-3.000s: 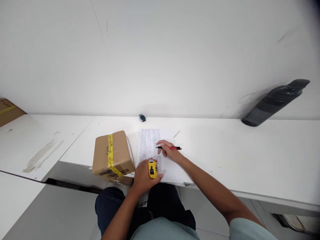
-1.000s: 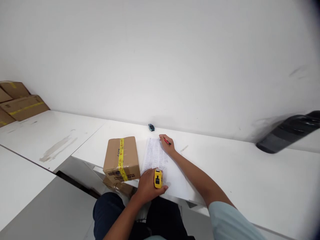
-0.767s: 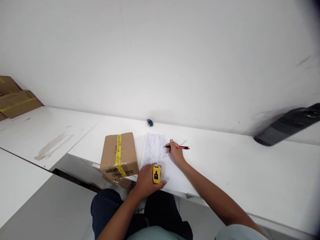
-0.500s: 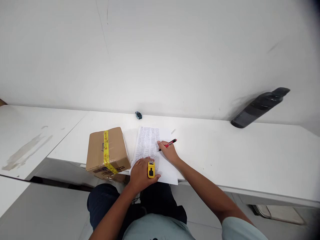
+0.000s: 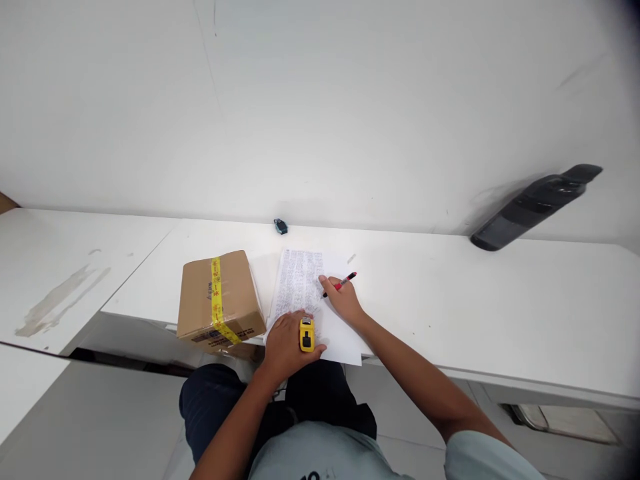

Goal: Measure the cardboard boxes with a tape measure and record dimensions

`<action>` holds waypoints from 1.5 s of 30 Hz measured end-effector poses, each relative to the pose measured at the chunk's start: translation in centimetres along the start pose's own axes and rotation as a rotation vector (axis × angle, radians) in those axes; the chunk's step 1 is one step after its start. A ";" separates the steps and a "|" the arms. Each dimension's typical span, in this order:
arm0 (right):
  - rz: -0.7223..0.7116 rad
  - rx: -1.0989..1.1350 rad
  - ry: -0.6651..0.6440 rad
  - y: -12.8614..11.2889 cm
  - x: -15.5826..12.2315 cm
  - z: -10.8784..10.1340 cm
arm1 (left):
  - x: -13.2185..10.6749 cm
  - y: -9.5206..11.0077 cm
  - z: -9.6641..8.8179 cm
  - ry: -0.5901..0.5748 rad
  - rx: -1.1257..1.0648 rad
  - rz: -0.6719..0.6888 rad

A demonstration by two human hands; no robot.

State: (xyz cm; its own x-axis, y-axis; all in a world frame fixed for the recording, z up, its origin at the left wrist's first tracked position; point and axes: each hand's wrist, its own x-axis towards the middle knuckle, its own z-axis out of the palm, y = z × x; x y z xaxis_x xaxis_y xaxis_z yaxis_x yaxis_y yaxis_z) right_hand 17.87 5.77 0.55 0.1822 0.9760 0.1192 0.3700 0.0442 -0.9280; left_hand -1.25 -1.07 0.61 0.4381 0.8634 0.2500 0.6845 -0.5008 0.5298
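Note:
Flat on the lower part of a handwritten sheet of paper (image 5: 297, 283), my left hand (image 5: 287, 343) has its fingers stretched forward and its thumb out to the side. A small yellow-and-black device (image 5: 307, 335) sits between its index finger and thumb; whether it is strapped on or just lying there I cannot tell. My right hand (image 5: 343, 300) pinches a red-and-black pen (image 5: 346, 281), its tip at the right edge of the dense writing. Blank white paper (image 5: 343, 343) shows under and below my right hand.
A taped cardboard box (image 5: 233, 290) stands left of the papers, at the front edge of the white table (image 5: 425, 287). Near the wall lies a small dark object (image 5: 281, 227). A dark wrapped bottle (image 5: 525, 213) stands at the back right.
The whole view has shifted a little, so everything sits slightly further right and higher. Both hands keep nearly the same places on the paper, the pen still in my right hand.

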 end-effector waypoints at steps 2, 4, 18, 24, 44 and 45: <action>0.007 -0.003 0.011 0.0 0.1 0.0 | 0.1 -0.1 0.1 0.003 0.010 0.013; 0.011 -0.004 0.007 -0.1 0.2 0.0 | 0.1 -0.3 0.2 0.009 0.016 0.032; 0.018 -0.005 0.068 0.0 0.2 0.0 | 0.2 -0.4 0.2 0.033 0.029 0.057; 0.002 -0.005 0.028 0.0 0.4 0.0 | 0.2 -0.7 0.4 0.042 0.026 0.076; -0.447 -0.416 -0.068 -4.7 16.8 7.9 | -2.1 -2.2 3.1 0.283 0.064 0.139; -0.495 -0.444 -0.065 -4.9 17.1 8.7 | -2.2 -2.3 3.4 0.278 0.057 0.127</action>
State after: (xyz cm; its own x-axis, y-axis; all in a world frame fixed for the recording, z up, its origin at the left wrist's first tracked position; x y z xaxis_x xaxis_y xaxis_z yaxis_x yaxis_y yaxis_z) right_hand 11.24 24.14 4.09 -0.1557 0.8744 0.4596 0.7382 0.4121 -0.5340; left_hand -1.87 -2.01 -3.91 0.3518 0.7732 0.5277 0.6694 -0.6019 0.4356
